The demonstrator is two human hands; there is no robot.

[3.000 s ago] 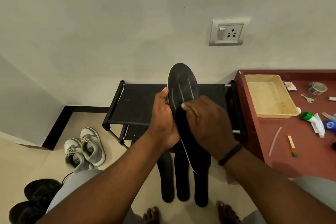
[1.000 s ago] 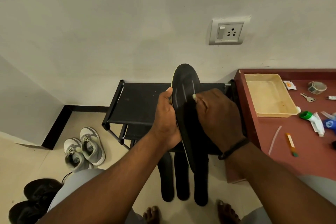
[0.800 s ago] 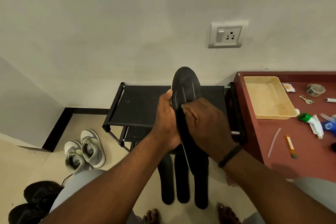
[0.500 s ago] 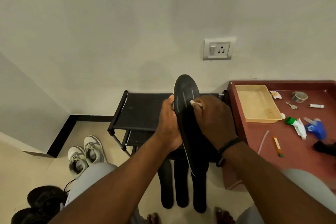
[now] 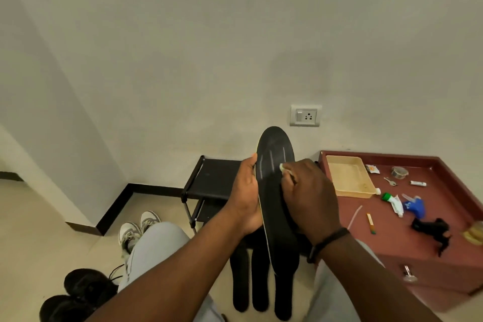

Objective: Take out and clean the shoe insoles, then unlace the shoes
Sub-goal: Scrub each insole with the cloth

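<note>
On my right I see a maroon table (image 5: pixel 428 256) carrying a beige tray (image 5: pixel 349 192), a tape roll (image 5: pixel 399 172), a key (image 5: pixel 390 181) and a blue spray head (image 5: pixel 415 207). A wall socket (image 5: pixel 305 116) sits above a black rack (image 5: pixel 209 179).

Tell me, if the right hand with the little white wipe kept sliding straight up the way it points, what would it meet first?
More of the black insole it already presses: the right hand pinches the white wipe against its face, pointing toward the toe end. Past that tip, probably only the wall, though depth is unclear.
</note>
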